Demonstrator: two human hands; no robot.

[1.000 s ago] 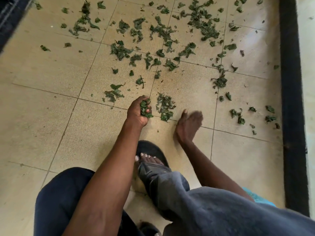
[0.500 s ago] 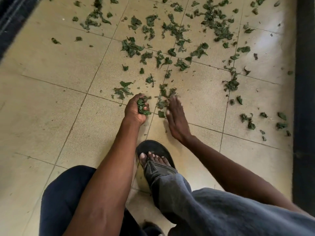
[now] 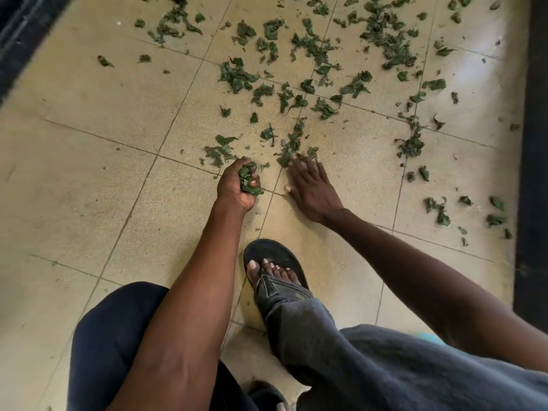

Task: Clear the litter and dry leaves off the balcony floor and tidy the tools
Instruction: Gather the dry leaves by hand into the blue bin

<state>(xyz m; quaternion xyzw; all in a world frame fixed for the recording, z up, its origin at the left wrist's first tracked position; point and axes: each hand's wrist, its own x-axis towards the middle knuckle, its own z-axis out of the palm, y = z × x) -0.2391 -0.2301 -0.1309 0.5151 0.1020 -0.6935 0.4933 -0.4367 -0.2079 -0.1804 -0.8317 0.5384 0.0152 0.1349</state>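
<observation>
Head view, looking down: we see a tiled floor (image 3: 89, 161) running between a dark edge (image 3: 20, 31) at upper left and a dark strip (image 3: 533, 173) down the right side; the tiles at left and near our knees lie bare, while green leaves (image 3: 385, 40) scatter thickly across the upper middle and right, thinning toward the right strip; our sandal (image 3: 275, 262) stands on the floor just behind both hands. Our left hand (image 3: 237, 188) makes a closed grip, fingers curled round a clump (image 3: 247, 180) of leaves, held just above the tile seam; a small patch lies on the floor touching its knuckles; our right hand (image 3: 311, 185) is flat and wide, fingers straight on the floor, tips touching a line of leaves just ahead; the two hands are near but apart.
</observation>
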